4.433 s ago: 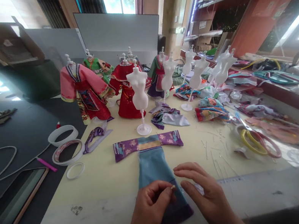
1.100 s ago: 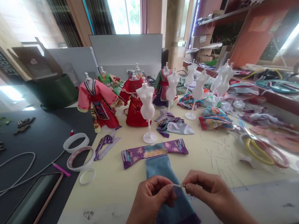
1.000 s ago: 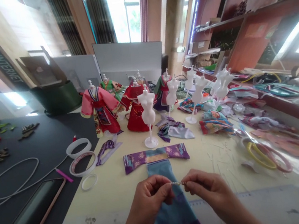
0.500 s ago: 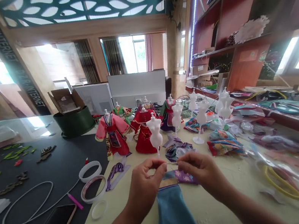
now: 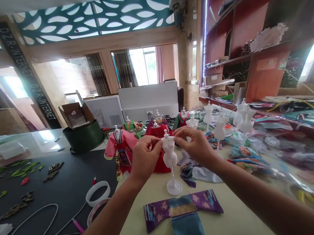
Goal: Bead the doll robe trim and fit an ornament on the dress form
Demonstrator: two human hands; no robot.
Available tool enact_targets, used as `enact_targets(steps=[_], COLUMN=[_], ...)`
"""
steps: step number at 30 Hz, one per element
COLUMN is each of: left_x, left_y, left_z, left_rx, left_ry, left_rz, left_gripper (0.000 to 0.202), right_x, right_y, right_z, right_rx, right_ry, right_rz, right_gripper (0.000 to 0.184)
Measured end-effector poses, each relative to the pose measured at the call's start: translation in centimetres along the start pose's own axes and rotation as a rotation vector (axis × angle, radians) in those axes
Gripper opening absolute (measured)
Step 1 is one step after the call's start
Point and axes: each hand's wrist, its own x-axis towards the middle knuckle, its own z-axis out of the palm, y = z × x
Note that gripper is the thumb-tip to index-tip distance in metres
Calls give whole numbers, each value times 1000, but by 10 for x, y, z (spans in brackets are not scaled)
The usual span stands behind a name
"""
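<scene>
Mannequin: the white doll mannequin (image 5: pixel 171 163) stands upright on its base, between my hands.
My left hand (image 5: pixel 143 158): fingertips (image 5: pixel 159 143) pinched almost closed at the mannequin's neck, on a thin strand (image 5: pixel 167 140) too small to make out.
My right hand (image 5: pixel 194 144): fingertips (image 5: pixel 176 136) pinched likewise on the strand's other side.
Robe: a purple-and-blue doll robe (image 5: pixel 182 210) lies flat in front of the mannequin.

The left hand (image 5: pixel 143 157) and right hand (image 5: pixel 194 145) pinch a thin strand (image 5: pixel 167 141) at the neck of a white mannequin (image 5: pixel 170 157), upright on its stand (image 5: pixel 174 188) above a flat purple-and-blue robe (image 5: pixel 183 210) (a pink robe (image 5: pixel 122 150) stands just behind, upper left).
</scene>
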Motion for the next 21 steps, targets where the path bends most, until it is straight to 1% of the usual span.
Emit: enact_targets(steps=[7, 13, 21], left_x=[11, 14, 15], left_y=[-6, -6, -5], left_z=[2, 2, 1], left_rx=[-34, -84, -48], left_ry=[-88, -115, -117], left_rz=[-24, -56, -71], left_gripper=[19, 19, 18], right_x=[11, 12, 13], right_y=[12, 17, 17], right_z=[2, 3, 5], right_rx=[-49, -105, -162], right_ry=[-70, -69, -70], right_rz=[86, 33, -23], right_gripper=[11, 11, 10])
